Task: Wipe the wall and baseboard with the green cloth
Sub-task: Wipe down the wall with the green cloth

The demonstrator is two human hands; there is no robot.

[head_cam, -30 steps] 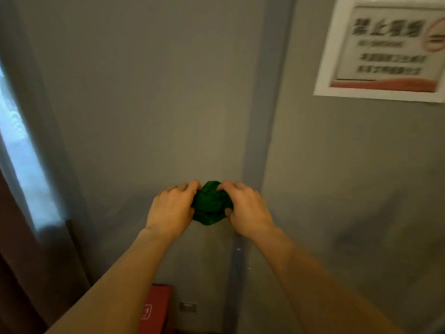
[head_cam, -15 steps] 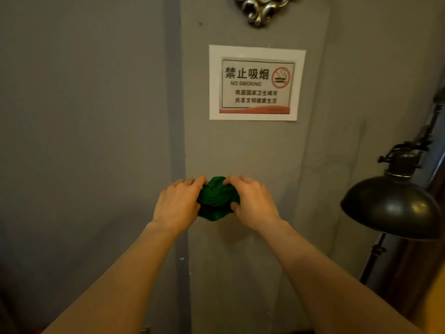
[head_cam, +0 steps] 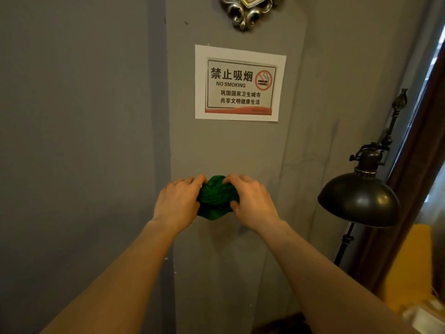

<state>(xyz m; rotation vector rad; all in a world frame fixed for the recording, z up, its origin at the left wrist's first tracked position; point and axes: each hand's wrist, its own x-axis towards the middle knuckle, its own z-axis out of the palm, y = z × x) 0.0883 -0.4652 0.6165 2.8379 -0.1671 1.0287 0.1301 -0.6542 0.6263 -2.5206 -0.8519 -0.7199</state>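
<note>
A bunched green cloth is pressed against the grey wall, on a protruding grey pillar section. My left hand grips the cloth's left side and my right hand grips its right side, fingers curled over the top edge. Both forearms reach up from the bottom of the view. The baseboard is hidden; only a dark strip shows at the wall's foot.
A white no-smoking sign hangs on the pillar above the cloth, with an ornate silver frame edge higher up. A dark metal floor lamp stands to the right, beside a brown curtain and something yellow.
The view has swung right, from a wall near a window to the pillar with the sign and lamp. Both hands have kept hold of the cloth against the wall.
</note>
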